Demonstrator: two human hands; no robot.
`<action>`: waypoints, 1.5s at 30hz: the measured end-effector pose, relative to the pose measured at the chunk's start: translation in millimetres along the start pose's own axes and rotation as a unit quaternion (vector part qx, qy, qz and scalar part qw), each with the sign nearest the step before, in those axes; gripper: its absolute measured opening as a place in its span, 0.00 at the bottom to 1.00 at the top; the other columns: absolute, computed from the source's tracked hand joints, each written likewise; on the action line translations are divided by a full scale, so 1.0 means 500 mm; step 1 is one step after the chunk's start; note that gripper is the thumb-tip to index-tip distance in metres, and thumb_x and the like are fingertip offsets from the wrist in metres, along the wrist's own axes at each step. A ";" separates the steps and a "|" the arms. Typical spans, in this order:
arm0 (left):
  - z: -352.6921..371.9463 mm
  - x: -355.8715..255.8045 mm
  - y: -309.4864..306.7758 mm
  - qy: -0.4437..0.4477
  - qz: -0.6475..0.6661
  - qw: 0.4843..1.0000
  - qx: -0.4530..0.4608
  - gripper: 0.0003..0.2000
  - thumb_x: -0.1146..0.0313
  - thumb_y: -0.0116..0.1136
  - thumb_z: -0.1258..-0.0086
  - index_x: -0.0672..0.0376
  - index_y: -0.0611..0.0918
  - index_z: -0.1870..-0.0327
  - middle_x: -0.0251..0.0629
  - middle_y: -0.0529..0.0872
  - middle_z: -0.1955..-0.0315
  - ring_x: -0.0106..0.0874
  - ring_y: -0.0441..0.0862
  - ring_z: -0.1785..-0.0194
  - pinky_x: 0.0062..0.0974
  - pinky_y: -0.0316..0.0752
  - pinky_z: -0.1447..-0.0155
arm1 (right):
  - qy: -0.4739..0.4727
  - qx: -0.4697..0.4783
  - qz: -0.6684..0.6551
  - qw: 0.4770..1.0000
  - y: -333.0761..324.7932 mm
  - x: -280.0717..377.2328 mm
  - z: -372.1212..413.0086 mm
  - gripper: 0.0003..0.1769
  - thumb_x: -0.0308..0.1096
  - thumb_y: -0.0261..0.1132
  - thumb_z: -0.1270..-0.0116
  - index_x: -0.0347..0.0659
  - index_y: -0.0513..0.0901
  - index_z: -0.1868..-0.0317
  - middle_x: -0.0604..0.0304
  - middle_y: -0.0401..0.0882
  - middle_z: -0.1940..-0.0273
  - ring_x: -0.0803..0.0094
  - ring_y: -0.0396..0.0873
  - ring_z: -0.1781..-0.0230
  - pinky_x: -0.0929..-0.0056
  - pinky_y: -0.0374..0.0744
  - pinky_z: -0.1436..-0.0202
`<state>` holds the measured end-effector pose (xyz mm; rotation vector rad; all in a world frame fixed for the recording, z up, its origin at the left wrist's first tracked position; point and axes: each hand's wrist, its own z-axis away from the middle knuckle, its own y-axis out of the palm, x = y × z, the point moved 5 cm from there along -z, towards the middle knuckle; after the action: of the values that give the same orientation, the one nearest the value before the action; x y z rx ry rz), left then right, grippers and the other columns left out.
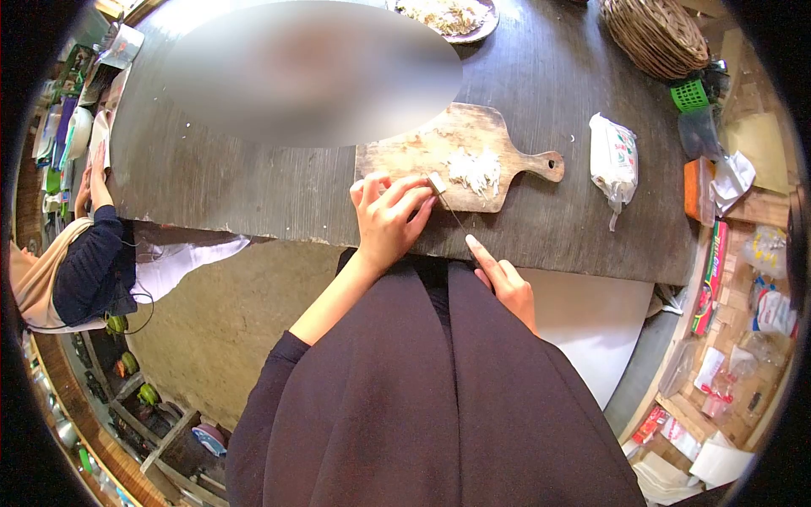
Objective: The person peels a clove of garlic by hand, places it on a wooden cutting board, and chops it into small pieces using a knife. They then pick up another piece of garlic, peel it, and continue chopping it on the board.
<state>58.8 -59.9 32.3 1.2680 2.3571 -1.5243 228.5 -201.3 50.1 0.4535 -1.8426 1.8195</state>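
Note:
A wooden cutting board with a handle at its right lies on the dark table. My left hand rests at the board's front edge, its fingertips pressed on a small white block of food whose kind I cannot make out. In my right hand is a knife, its thin blade angled up-left to the block. Thin white strips are heaped on the board, just right of the block.
A white plastic packet lies right of the board. Behind are a plate of shredded food and a wicker basket. Another person is at the table's left end. Several packages line the right-hand shelf. A blurred oval hides part of the table.

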 end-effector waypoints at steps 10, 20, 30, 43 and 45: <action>0.000 0.001 0.001 0.014 0.000 1.000 -0.003 0.08 0.63 0.74 0.39 0.44 0.90 0.59 0.16 0.90 0.54 0.32 0.76 0.50 0.36 0.63 0.41 | -0.004 -0.005 -0.006 1.000 0.004 -0.001 0.001 0.34 0.38 0.69 0.27 0.73 0.74 0.23 0.59 0.68 0.71 0.56 0.82 0.76 0.54 0.83 0.69; 0.003 0.003 0.001 0.010 0.000 1.000 0.000 0.08 0.63 0.74 0.38 0.44 0.89 0.59 0.17 0.90 0.53 0.32 0.76 0.51 0.37 0.63 0.41 | 0.003 -0.004 0.011 1.000 0.013 0.003 0.002 0.33 0.40 0.68 0.25 0.75 0.73 0.23 0.58 0.69 0.71 0.54 0.81 0.76 0.53 0.82 0.70; 0.005 0.005 0.006 0.012 -0.004 1.000 -0.005 0.07 0.62 0.74 0.38 0.44 0.90 0.60 0.17 0.90 0.53 0.31 0.77 0.50 0.37 0.62 0.40 | 0.023 0.015 -0.010 1.000 0.012 0.006 0.003 0.29 0.33 0.66 0.24 0.63 0.76 0.24 0.50 0.75 0.69 0.49 0.81 0.71 0.54 0.78 0.64; -0.008 -0.006 -0.005 -0.010 0.009 1.000 0.003 0.10 0.62 0.75 0.41 0.44 0.89 0.59 0.21 0.89 0.57 0.34 0.77 0.47 0.40 0.62 0.39 | -0.036 -0.022 -0.066 0.997 -0.008 -0.009 -0.050 0.31 0.26 0.66 0.26 0.58 0.77 0.25 0.49 0.73 0.70 0.50 0.77 0.73 0.56 0.76 0.66; -0.009 -0.001 -0.012 -0.018 0.010 1.000 0.006 0.11 0.65 0.73 0.42 0.44 0.89 0.58 0.23 0.88 0.56 0.35 0.77 0.46 0.40 0.62 0.39 | -0.044 -0.029 -0.078 0.995 -0.024 -0.006 -0.061 0.30 0.25 0.65 0.26 0.56 0.78 0.25 0.48 0.73 0.70 0.51 0.76 0.73 0.57 0.76 0.66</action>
<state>56.8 -57.4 39.1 1.2503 2.3100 -1.5451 241.5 -172.1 57.3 0.6480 -1.8579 1.6605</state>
